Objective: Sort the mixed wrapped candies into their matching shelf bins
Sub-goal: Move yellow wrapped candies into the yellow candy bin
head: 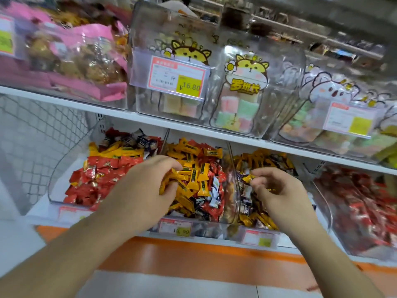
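The white lower shelf (214,238) carries clear bins (233,203) heaped with wrapped candies (199,160).

The far-right bin (365,211) of red candies is blurred and cut off by the frame edge.

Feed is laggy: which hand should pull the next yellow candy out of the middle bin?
Left hand: it is already over the middle bin, holding yellow candies. The right hand is over the next bin, pinching one candy.
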A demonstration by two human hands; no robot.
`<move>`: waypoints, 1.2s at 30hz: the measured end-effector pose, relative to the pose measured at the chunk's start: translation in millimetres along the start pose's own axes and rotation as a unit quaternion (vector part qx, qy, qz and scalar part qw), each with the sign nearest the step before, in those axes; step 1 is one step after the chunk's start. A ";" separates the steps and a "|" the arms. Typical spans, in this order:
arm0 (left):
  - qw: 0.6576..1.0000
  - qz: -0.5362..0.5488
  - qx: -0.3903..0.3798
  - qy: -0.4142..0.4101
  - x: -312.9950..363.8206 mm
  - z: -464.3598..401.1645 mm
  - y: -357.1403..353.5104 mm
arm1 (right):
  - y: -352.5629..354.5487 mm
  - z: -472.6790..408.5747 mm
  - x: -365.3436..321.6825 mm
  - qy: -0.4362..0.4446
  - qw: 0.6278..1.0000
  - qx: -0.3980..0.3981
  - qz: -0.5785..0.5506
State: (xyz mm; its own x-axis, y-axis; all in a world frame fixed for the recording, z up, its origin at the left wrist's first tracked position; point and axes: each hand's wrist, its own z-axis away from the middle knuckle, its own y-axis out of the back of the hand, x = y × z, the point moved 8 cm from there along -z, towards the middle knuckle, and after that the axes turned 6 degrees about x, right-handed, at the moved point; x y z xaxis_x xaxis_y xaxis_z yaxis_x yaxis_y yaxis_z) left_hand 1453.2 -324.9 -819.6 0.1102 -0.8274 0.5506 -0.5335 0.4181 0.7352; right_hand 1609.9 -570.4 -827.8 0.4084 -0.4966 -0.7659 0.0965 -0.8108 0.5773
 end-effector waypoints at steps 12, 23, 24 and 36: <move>0.987 0.065 -0.132 -0.068 60.4 2.9 -102.2 | 60.5 -10.8 71.3 -0.007 0.994 0.009 0.111; 0.990 0.065 -0.103 -0.071 73.4 -5.0 -136.3 | 28.0 -14.1 99.2 0.031 0.963 -0.133 0.234; 0.990 0.065 -0.105 -0.071 72.9 -4.5 -136.8 | 25.0 -15.4 102.3 0.030 0.961 -0.133 0.240; 0.989 0.069 -0.111 -0.065 74.6 0.1 -135.2 | 54.1 -21.8 115.5 -0.040 0.985 -0.031 0.167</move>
State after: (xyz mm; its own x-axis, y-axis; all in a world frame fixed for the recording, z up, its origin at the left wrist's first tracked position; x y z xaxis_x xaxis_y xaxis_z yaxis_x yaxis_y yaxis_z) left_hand 1533.5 -443.2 -877.9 -0.0679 -0.7922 0.6064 -0.3380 0.5902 0.7331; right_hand 1682.0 -664.8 -878.8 0.3537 -0.7572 -0.5491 0.0252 -0.5791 0.8149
